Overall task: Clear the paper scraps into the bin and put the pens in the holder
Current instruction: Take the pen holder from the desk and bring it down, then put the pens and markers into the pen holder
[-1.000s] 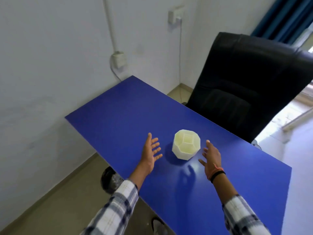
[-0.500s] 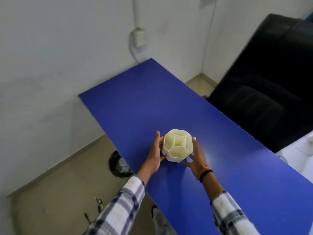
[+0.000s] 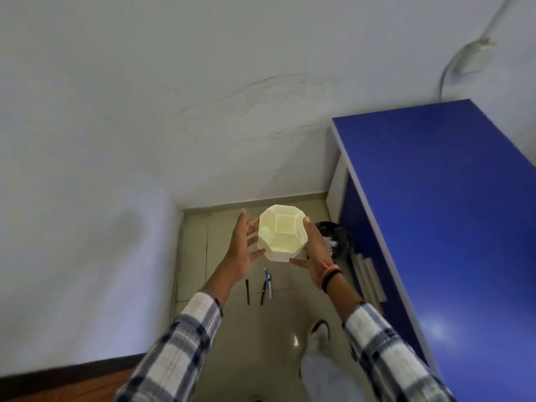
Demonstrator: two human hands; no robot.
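Observation:
I hold a cream, faceted pen holder point(image 3: 282, 232) in the air over the floor, between both hands. My left hand point(image 3: 241, 247) presses its left side and my right hand point(image 3: 314, 247) cups its right side and base. The holder's opening faces me and looks empty. Three pens point(image 3: 263, 286) lie on the tiled floor below the holder: two black ones and a blue-and-white one. A black bin point(image 3: 336, 239) with white paper scraps inside stands on the floor beside the desk, partly hidden by my right hand.
The blue desk point(image 3: 441, 204) fills the right side, its side panel reaching the floor. White walls close the corner ahead and to the left. My shoe point(image 3: 317, 333) and trouser leg are on the floor below. A cable and socket point(image 3: 475, 52) hang on the wall.
Both hands closed on the holder, lifted it off the desk and carried it left, over the floor. The view swung left and down, bringing the pens and bin into sight.

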